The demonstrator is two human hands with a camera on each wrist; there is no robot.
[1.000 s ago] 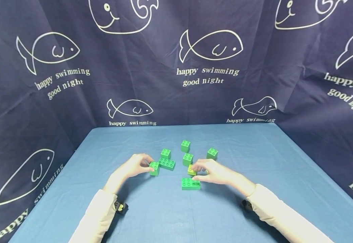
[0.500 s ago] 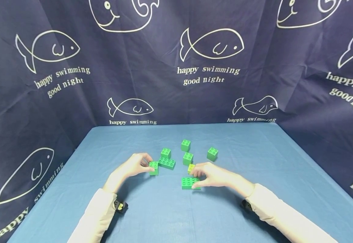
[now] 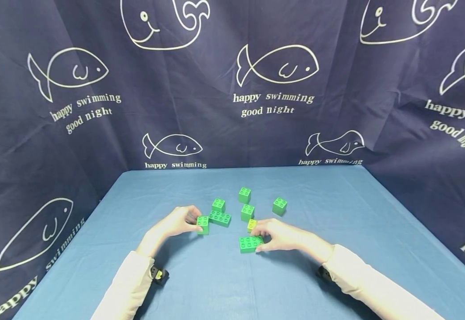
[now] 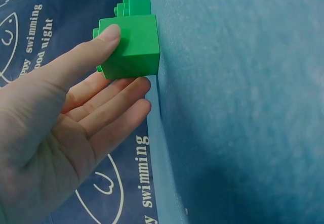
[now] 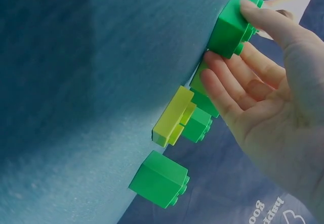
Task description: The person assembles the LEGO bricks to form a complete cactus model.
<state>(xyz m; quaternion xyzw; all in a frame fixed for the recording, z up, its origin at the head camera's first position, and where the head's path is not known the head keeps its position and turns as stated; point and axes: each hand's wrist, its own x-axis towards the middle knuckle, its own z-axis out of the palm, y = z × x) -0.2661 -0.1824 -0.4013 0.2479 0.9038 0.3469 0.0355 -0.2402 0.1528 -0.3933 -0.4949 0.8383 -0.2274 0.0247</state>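
My 2 creased sleeves are cream: left sleeve [image 3: 125, 284] toward the table's [image 3: 216, 293] left edge, right sleeve [image 3: 370, 280] toward its right. Black devices sit at both cuffs: left device [image 3: 160, 275], marked yellow, and right device [image 3: 324, 273].

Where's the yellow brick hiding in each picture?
Head: near the middle, the yellow brick is just above the long green brick, partly covered by the right hand.
Left wrist: I don't see it in this one.
Right wrist: in the middle, the yellow brick sits below and left of the fingertips.
Shared landmark: the blue table shows in all three views.
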